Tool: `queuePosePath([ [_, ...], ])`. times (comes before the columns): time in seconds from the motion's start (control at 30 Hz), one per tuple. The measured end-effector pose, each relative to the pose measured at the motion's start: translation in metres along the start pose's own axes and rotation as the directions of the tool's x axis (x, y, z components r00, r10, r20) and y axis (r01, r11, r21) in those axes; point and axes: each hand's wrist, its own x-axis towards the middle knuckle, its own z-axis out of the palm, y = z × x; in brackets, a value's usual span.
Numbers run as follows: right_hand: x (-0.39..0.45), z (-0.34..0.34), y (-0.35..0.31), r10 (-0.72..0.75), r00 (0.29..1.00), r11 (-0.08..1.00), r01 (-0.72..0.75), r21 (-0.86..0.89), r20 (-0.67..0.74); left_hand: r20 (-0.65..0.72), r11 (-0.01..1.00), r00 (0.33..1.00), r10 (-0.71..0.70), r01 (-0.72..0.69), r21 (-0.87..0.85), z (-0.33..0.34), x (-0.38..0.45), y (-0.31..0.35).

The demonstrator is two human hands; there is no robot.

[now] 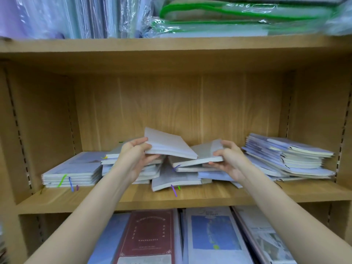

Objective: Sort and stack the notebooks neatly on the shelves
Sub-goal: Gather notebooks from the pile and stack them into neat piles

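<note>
Pale grey and lavender notebooks lie in loose heaps on the middle wooden shelf (133, 199). My left hand (136, 156) grips one grey notebook (167, 144) by its left edge, lifted and tilted above the middle heap. My right hand (229, 159) grips another grey notebook (200, 154) by its right edge, its left end under the first one. A flat stack (73, 169) with coloured ribbon markers sits at the left. A slanted, untidy stack (289, 157) fills the right end. More notebooks (175, 178) lie jumbled under my hands.
The shelf above (171, 44) carries plastic-wrapped folders and a green-edged bag (238, 14). Below the shelf, larger books lie face up, among them a dark red one (148, 237) and a blue-and-white one (213, 233). Wooden side panels close the bay left and right.
</note>
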Motion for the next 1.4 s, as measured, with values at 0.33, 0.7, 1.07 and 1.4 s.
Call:
queuePosePath([
  [0.33,-0.023,-0.025,-0.064,-0.421,0.897,0.9,0.394,-0.189,-0.133,-0.009,0.997,0.998,-0.065,0.064,-0.036,0.01,0.009,-0.015],
  [0.7,-0.032,-0.028,-0.062,-0.244,0.965,0.943,0.259,0.207,-0.096,0.09,0.655,0.993,0.081,-0.121,0.746,0.008,0.007,-0.042],
  [1.07,-0.037,0.036,-0.045,-0.069,0.965,0.936,-0.025,0.352,0.253,0.103,0.504,0.852,0.514,-0.397,0.767,-0.05,-0.013,-0.046],
  [1.4,-0.006,0.151,0.008,-0.004,0.976,0.987,-0.03,0.156,0.216,0.308,0.155,0.879,0.363,-0.382,0.911,-0.142,0.006,-0.059],
])
